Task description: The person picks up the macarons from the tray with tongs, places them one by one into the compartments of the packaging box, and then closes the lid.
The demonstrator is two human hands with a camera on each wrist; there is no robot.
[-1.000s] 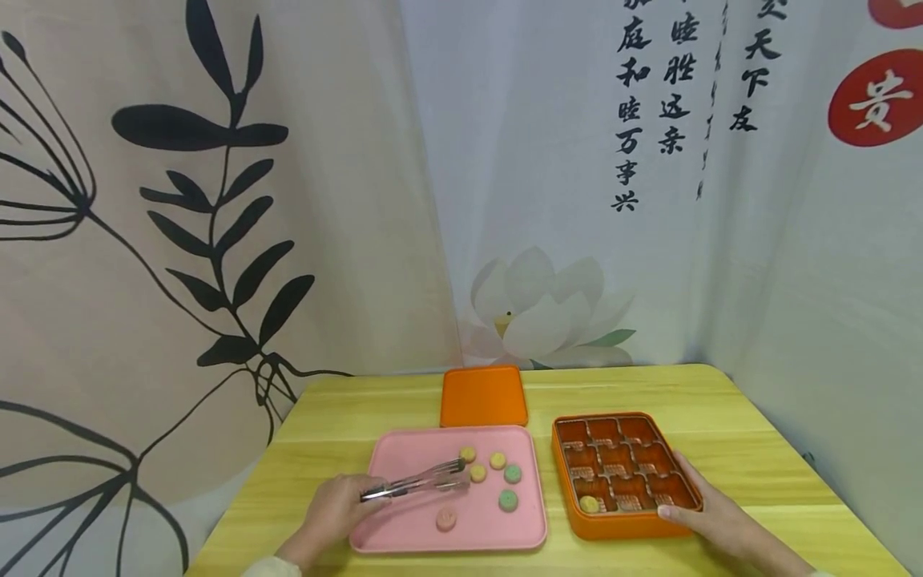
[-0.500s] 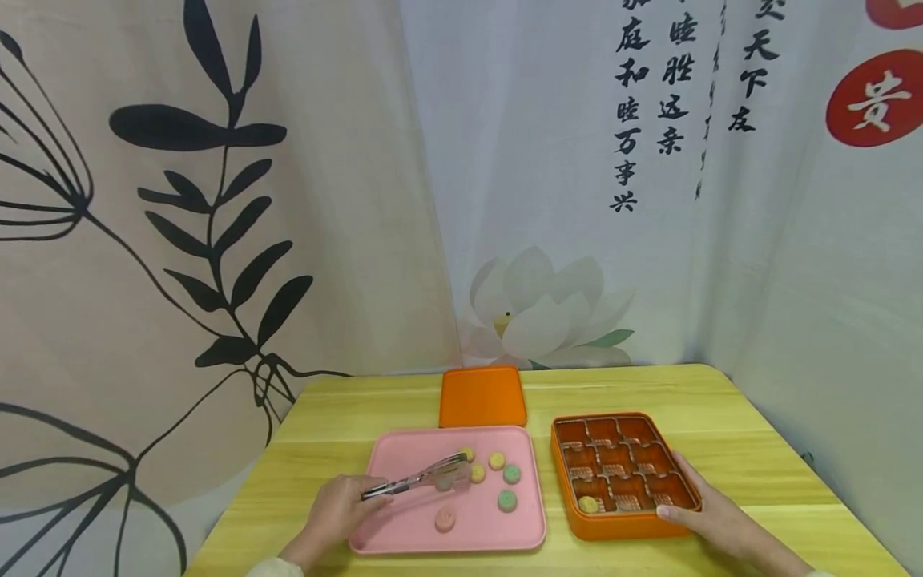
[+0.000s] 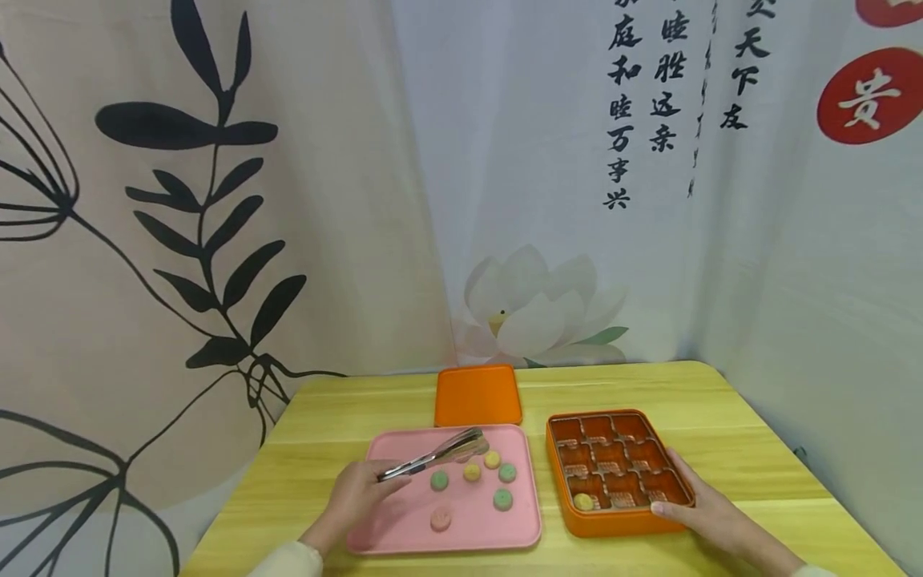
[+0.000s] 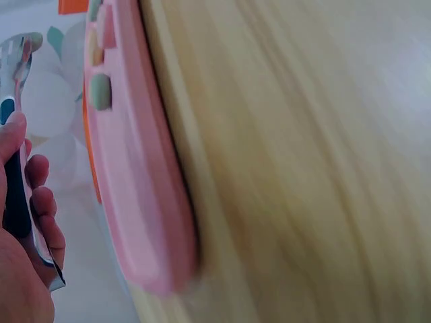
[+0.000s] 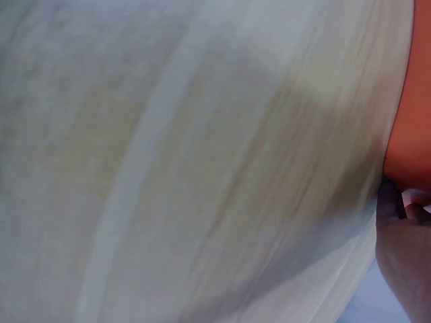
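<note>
My left hand (image 3: 353, 497) grips a pair of metal tongs (image 3: 433, 458) above the pink tray (image 3: 404, 533). A small yellowish piece (image 4: 36, 41) shows at the tongs' tips in the left wrist view; the head view mostly hides it. On the tray lie two yellow pieces, one of them a round yellow piece (image 3: 472, 472), several green pieces (image 3: 439, 480) and a pink piece (image 3: 441, 519). My right hand (image 3: 703, 506) holds the near right corner of an orange box (image 3: 613, 525), thumb on its rim. One yellow piece (image 3: 583, 502) sits in the box's near left compartment.
An orange lid-like square (image 3: 477, 396) lies flat behind the tray. The yellow wooden table (image 3: 613, 389) ends at a printed curtain (image 3: 346, 200) at the back. Clear dividers (image 3: 609, 457) split the box into several compartments.
The tongs have risen from the tray toward the back, and the rearmost yellow piece no longer shows on the tray. My right hand keeps its hold on the box.
</note>
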